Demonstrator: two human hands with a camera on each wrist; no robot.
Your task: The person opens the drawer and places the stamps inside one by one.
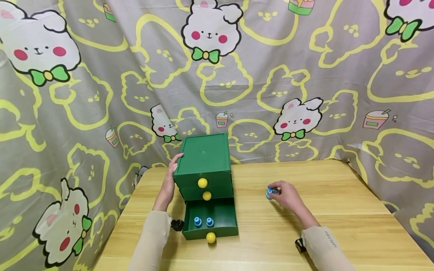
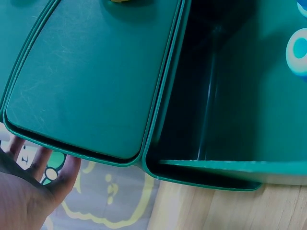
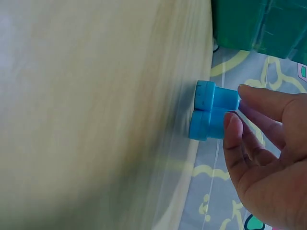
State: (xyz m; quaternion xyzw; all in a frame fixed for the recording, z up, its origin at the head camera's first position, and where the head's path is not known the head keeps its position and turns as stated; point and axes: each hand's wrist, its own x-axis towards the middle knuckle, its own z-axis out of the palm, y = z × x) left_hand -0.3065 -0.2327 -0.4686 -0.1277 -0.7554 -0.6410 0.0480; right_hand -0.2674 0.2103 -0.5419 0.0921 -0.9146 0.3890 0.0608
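Note:
A green drawer unit (image 1: 205, 156) with yellow knobs stands on the table, its bottom drawer (image 1: 222, 210) pulled out. Two small blue pieces (image 1: 204, 221), stepped like toy stamps, stand inside that drawer. Against the unit's left side rests my left hand (image 1: 168, 186), fingers extended along the wall; the left wrist view shows its fingertips (image 2: 72, 167) at the casing edge. Right of the unit, my right hand (image 1: 286, 194) pinches at the narrow tops of two more blue pieces (image 3: 213, 110), side by side with wide bases down at the table. Whether it grips one or both, I cannot tell.
The wooden table (image 1: 257, 241) reaches back to a grey patterned curtain (image 1: 257, 86), which hangs behind and along both sides. Two upper drawers with yellow knobs (image 1: 202, 183) are closed. The open drawer juts toward the front.

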